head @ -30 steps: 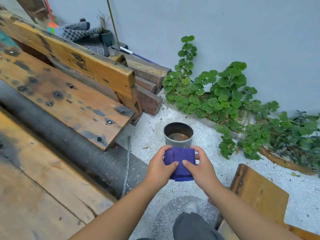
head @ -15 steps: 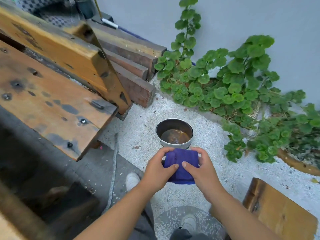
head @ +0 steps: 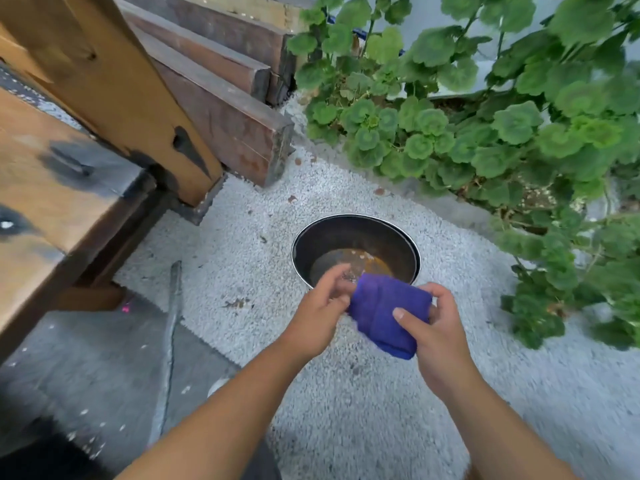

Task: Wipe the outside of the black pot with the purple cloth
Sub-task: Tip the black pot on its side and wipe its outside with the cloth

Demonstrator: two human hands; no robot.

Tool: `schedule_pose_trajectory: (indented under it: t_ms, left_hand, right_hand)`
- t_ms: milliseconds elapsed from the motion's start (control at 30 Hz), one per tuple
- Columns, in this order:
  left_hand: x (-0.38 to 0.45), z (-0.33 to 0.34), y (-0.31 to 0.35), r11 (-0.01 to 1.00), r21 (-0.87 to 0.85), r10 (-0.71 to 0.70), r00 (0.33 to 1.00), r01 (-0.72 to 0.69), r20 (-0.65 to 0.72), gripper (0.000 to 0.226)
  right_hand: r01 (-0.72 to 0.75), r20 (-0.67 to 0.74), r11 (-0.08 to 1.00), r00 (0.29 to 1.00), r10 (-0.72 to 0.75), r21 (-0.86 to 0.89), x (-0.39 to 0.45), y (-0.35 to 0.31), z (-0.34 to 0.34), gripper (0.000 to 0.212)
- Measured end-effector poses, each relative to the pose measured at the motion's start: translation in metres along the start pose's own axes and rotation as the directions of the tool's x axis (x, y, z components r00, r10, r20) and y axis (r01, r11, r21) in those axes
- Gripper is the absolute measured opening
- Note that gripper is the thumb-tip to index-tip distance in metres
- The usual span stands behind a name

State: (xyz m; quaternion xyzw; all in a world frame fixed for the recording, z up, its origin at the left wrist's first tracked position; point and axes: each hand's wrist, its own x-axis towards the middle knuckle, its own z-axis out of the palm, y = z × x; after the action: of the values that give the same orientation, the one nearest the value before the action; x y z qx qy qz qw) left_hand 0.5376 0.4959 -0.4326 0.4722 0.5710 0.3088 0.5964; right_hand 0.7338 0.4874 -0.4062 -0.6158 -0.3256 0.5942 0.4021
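Observation:
The black pot stands on the white gravel, its dark inside showing a rusty brown patch at the bottom. A folded purple cloth hangs just in front of the pot's near rim. My right hand grips the cloth from the right, thumb on top. My left hand is at the cloth's left edge, fingers curled over the pot's near rim; whether it holds the cloth I cannot tell. The pot's near outer wall is hidden behind my hands and the cloth.
A wooden bench and stacked timber beams fill the left and back left. Leafy green plants crowd the right and back, close to the pot. A grey slab lies at the lower left beside the gravel.
The view has dropped closer to the pot. The cloth has shifted right and tilted in my right hand, and my left hand's fingers have come off its front.

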Motion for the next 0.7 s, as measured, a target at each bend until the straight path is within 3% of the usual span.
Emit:
schedule_pose_trajectory:
  t_ms: [33,67,100,133,200,300,367,533,600,700]
  left_hand:
    - [0.013,-0.004,-0.018,0.953,0.297,0.045,0.997,-0.063,0.067,0.059]
    - [0.024,-0.005,-0.037,0.792,0.595,0.046,0.985,-0.136,0.164,0.068]
    - [0.032,-0.007,-0.054,0.562,0.794,0.043,0.967,-0.232,0.252,0.073]
    - [0.037,-0.007,-0.068,0.383,0.870,0.052,0.948,-0.309,0.314,0.075]
    - [0.042,-0.004,-0.083,0.238,0.899,0.113,0.930,-0.366,0.349,0.073]
    - [0.051,0.000,-0.087,0.176,0.912,0.309,0.901,-0.370,0.306,0.038]
    - [0.059,0.000,-0.079,0.207,0.922,0.295,0.920,-0.327,0.260,0.017]
    - [0.071,-0.004,-0.071,0.026,0.942,0.240,0.917,-0.334,0.319,0.015]
    - [0.076,-0.011,-0.062,0.067,0.931,0.286,0.901,-0.359,0.327,0.026]
    - [0.085,-0.030,-0.029,0.236,0.906,0.311,0.910,-0.352,0.272,0.032]
  right_hand:
    - [0.024,-0.008,1.000,1.000,-0.024,0.011,0.013,0.008,-0.004,0.046]
    - [0.048,-0.005,0.999,0.999,-0.048,0.018,0.025,0.014,-0.009,0.046]
    - [0.073,0.006,0.997,0.997,-0.073,0.024,0.035,0.019,-0.012,0.046]
    - [0.098,0.015,0.995,0.995,-0.099,0.029,0.044,0.023,-0.015,0.046]
    - [0.138,0.024,0.989,0.990,-0.139,0.047,0.057,0.029,-0.016,0.043]
    - [0.185,0.012,0.980,0.982,-0.186,0.073,0.067,0.036,-0.017,0.041]
    - [0.211,0.001,0.974,0.977,-0.212,0.084,0.068,0.035,-0.019,0.042]
    - [0.279,0.007,0.959,0.960,-0.280,0.056,0.069,0.028,-0.028,0.043]
    - [0.304,0.006,0.950,0.952,-0.305,0.068,0.072,0.022,-0.029,0.044]
    - [0.372,-0.033,0.927,0.928,-0.371,0.054,0.076,0.013,-0.027,0.046]
